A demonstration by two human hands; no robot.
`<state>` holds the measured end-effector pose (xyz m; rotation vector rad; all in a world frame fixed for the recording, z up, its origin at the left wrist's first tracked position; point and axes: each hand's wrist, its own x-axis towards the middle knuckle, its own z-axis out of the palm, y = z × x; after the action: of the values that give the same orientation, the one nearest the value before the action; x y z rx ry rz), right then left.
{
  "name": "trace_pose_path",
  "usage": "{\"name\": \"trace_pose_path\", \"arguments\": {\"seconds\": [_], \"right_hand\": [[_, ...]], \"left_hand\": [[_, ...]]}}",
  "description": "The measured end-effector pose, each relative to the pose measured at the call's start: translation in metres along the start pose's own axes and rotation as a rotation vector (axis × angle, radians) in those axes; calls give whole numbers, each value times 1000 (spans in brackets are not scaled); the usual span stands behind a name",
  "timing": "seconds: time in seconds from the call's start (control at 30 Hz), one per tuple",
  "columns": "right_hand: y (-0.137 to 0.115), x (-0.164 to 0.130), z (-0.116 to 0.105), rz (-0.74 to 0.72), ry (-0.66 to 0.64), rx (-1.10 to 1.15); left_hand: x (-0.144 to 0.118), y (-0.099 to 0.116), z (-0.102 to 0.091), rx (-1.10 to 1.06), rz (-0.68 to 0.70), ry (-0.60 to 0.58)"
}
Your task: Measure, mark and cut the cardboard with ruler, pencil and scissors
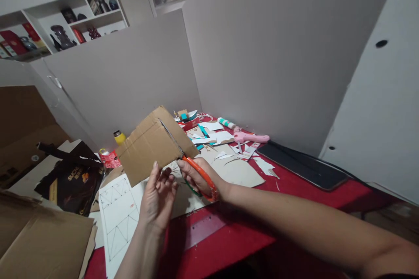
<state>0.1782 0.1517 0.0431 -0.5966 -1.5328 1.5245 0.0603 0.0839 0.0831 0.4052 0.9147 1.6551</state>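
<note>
The left hand pinches the lower edge of a cardboard piece between thumb and fingers, holding it tilted above the red desk. The right hand grips orange-handled scissors, fingers curled through the loops, blades running up into the cardboard just beside the left fingers.

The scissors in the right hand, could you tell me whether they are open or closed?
Open: the scissors have their blades parted around the cardboard piece edge.
</note>
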Motion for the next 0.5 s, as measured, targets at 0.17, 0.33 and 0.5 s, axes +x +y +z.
{"name": "trace_pose_path", "arguments": {"seconds": [0.17, 0.33, 0.5], "right_hand": [[1, -4, 2, 33, -52, 90], [-1, -12, 8, 156, -240, 299], [5, -20, 13, 196, -333, 244]], "left_hand": [[5, 2, 12, -42, 171, 40], [14, 30, 7, 5, 466, 108], [17, 68, -6, 140, 701, 140]]}}
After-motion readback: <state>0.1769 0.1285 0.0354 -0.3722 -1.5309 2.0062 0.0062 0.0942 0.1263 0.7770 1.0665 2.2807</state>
